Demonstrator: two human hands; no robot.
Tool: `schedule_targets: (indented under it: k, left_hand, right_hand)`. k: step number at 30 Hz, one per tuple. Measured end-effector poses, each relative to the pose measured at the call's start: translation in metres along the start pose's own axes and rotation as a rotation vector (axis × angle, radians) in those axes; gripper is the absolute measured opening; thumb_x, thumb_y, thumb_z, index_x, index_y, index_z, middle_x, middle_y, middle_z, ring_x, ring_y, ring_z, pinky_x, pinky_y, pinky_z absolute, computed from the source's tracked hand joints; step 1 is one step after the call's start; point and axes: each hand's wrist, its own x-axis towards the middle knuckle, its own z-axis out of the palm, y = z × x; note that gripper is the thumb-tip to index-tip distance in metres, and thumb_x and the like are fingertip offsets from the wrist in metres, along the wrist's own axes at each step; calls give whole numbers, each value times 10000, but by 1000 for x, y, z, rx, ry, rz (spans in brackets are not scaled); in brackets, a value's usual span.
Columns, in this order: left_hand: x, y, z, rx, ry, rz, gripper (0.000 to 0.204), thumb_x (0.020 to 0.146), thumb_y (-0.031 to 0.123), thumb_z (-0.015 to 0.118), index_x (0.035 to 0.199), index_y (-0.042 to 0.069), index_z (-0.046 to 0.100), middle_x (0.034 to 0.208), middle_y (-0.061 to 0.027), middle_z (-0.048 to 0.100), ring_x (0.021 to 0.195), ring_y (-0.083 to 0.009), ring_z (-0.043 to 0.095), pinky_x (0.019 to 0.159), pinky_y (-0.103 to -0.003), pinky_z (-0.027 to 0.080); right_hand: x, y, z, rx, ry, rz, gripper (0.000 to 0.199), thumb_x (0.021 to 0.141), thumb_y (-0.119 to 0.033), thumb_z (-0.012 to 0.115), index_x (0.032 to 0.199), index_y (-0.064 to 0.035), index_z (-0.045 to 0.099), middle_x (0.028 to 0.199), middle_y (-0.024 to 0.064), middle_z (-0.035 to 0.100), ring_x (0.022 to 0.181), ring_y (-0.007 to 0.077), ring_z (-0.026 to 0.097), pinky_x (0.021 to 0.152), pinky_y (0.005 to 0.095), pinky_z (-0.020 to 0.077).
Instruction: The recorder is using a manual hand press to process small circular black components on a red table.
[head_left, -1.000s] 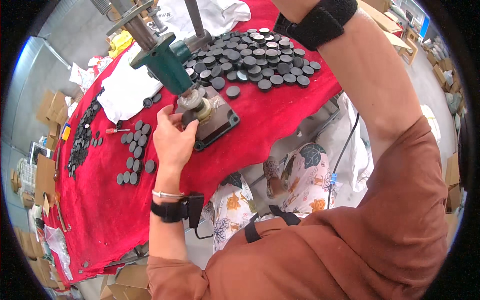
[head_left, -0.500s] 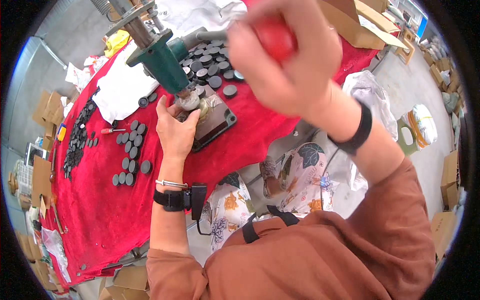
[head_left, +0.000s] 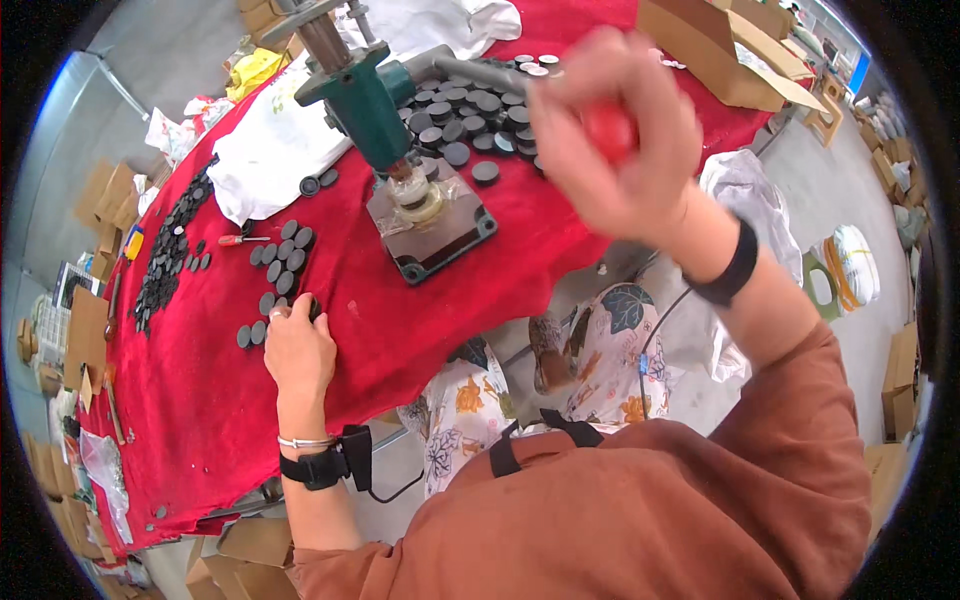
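Note:
My right hand [head_left: 640, 175], raised at the upper right, is wrapped round a red ball knob [head_left: 608, 130] on the lever [head_left: 475, 72] of a green hand press [head_left: 368, 120]. Under the press head, a pale ring-shaped holder [head_left: 418, 207] is taped to the dark base plate [head_left: 437, 245]. At the left, down on the red cloth, my left hand [head_left: 300, 350] has its fingers closed on a black round disc [head_left: 315, 308]. Several similar black discs [head_left: 284, 284] lie in a loose group just beyond that hand. My palm and fingers partly hide the knob.
A heap of black discs [head_left: 465, 115] lies behind the press. Smaller black pieces [head_left: 175, 250] are scattered at the far left. A red screwdriver [head_left: 235, 240] and a white cloth [head_left: 270, 155] lie on the red cloth [head_left: 400, 350]. An open cardboard box [head_left: 700, 60] stands at the upper right.
My left hand has moved from the holder under the press to the group of discs nearer me and taken hold of one. My right hand stays on the raised knob, while the view has shifted slightly.

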Motion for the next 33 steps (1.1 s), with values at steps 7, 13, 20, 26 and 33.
schedule_targets:
  k: [7,13,20,26,33]
  left_hand:
    - [23,20,1,-404,4,41,368,783,205,696,1114,53,646,944,-181,668,865,-312,658,792,-383,515]
    - [45,95,16,-886,10,34,554,765,135,734,1238,-58,523,1092,-177,667,990,-234,663,866,-312,505]
    - [69,105,32,-821,19,68,572,755,96,748,1237,-84,498,1142,-169,647,1035,-225,646,875,-312,502]
    - [74,98,56,-1126,-5,28,617,766,61,750,1268,-129,445,1155,-179,633,1068,-219,619,894,-297,492]
    - [70,105,57,-1085,73,21,748,721,202,797,1299,-116,445,1109,-247,657,1051,-258,646,900,-315,487]
  right_hand:
    - [105,20,35,-133,81,320,241,789,-197,589,821,41,568,736,213,621,752,324,628,699,406,489]
    - [107,21,21,138,-22,348,258,789,-202,597,816,52,567,753,219,630,749,315,638,718,394,497]
    - [93,30,41,7,111,206,229,775,-180,601,811,39,547,720,213,605,667,307,618,645,404,483]
    - [41,12,27,22,208,87,140,760,-95,622,799,-4,522,670,120,547,580,222,544,560,318,446]
    - [-31,-14,16,77,174,149,187,680,13,694,803,-66,576,721,109,599,591,229,619,521,298,484]
